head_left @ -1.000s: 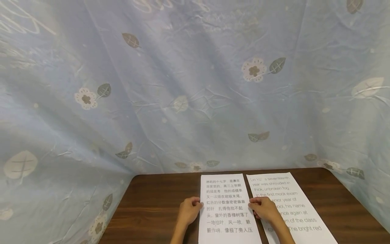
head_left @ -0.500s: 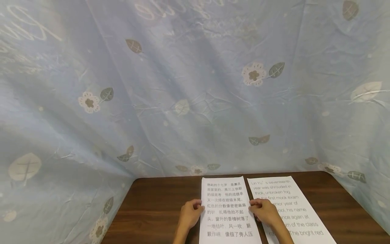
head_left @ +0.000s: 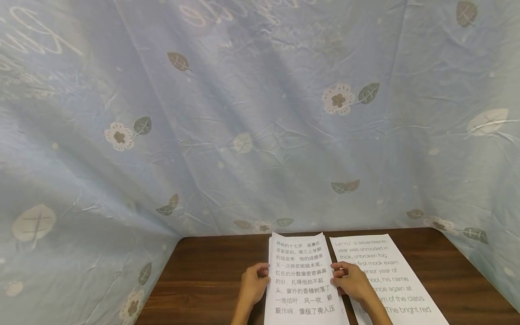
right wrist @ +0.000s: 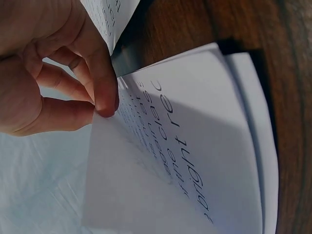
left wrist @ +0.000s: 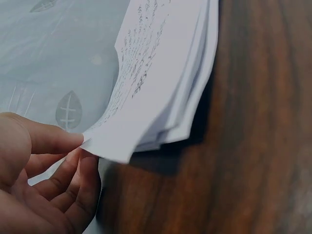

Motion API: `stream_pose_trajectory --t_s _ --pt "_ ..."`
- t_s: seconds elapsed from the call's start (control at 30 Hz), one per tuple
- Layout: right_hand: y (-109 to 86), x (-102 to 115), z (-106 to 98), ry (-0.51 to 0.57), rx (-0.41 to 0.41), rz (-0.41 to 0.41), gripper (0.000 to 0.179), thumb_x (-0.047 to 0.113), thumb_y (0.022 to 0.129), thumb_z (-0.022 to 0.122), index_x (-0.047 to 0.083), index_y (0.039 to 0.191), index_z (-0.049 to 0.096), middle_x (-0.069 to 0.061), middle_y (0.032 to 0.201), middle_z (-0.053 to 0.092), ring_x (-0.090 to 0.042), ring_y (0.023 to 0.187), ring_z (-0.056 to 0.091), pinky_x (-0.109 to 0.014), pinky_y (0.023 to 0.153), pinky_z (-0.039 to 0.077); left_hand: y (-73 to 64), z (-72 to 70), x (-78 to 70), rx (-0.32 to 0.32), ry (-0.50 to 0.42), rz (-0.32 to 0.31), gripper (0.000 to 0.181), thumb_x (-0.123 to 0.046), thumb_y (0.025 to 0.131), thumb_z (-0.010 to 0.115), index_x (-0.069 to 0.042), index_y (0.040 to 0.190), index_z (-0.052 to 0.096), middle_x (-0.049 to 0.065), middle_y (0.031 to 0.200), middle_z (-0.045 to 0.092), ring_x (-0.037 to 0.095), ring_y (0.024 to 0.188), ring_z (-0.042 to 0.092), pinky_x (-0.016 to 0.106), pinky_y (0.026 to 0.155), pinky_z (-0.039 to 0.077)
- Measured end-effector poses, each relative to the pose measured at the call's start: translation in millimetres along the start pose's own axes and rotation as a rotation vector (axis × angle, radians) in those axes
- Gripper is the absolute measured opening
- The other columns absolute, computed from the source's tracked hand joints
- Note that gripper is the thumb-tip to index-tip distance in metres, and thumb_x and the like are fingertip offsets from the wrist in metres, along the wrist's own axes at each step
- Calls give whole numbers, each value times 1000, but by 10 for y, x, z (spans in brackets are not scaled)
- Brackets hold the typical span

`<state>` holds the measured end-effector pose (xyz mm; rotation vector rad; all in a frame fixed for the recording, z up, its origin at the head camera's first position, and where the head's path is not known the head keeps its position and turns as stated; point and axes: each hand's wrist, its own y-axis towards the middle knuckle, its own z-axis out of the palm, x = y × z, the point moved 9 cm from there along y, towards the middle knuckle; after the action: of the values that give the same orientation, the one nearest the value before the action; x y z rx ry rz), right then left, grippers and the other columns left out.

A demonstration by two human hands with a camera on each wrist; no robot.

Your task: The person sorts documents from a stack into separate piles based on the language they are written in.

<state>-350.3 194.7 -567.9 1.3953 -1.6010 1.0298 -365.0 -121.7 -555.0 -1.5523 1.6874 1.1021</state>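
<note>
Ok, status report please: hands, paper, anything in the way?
Left hand and right hand pinching top Chinese-text sheet. Sheet arched above stack. English page alongside, partly hidden by right arm.

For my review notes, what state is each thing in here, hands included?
Left hand: pinching the top sheet's left edge.
Right hand: pinching its right edge.
Top sheet, Chinese print: bowed, edges lifted off the sheets beneath.
Sheets beneath: stacked unevenly, edges offset.
English page on the right: lying flat, partly hidden by the right hand and forearm.
Patterned cloth: hanging, creased.
</note>
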Motion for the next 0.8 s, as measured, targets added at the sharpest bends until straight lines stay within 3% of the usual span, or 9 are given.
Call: stream_pose_trajectory --t_s 0.17,0.4,0.8 --pt "4 -30 1 21 1 12 47 -4 85 77 -5 131 69 -9 98 66 -19 81 69 -34 67 63 -1 -2 16 3 -43 -19 41 6 81 72 0 121 76 9 98 75 8 69 56 21 67 48" --pt "-11 -9 96 86 34 -8 50 -2 86 76 -6 135 66 -10 100 65 -20 80 65 -33 65 61 -9 -71 80 37 -149 -38 42 10 84 68 5 125 73 15 103 72 14 70 65 23 58 57" --pt "-57 45 304 144 34 -6 52 1 86 74 -7 137 64 -15 108 67 -23 85 69 -36 73 63 36 -283 191 35 -156 -56 40 9 87 67 4 127 72 18 108 74 14 79 65 23 64 57"
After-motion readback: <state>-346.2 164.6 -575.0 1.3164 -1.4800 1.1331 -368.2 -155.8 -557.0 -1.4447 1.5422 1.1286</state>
